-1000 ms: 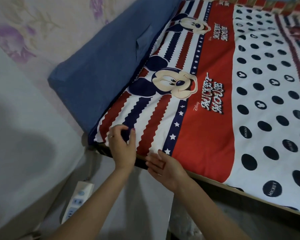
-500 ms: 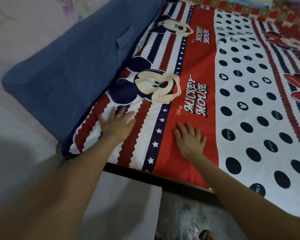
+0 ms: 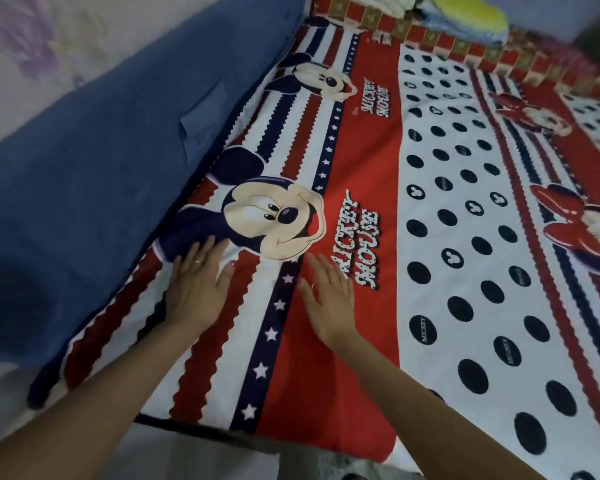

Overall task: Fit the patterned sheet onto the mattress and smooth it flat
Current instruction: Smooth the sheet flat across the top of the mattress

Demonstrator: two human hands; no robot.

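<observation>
Both arms reach forward from the bottom of the view, bare from the elbow down. The left hand (image 3: pixel 197 289) lies palm down with the fingers straight and a little spread (a thin ring shows on one finger). The right hand (image 3: pixel 328 299) is also palm down, its fingers straight and close together, with rings on two fingers. The two hands are side by side, apart, and both forearms are stretched nearly straight.

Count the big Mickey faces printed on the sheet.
2: near Mickey face just beyond the left hand; far Mickey face up the same stripe. More may be out of frame.
</observation>
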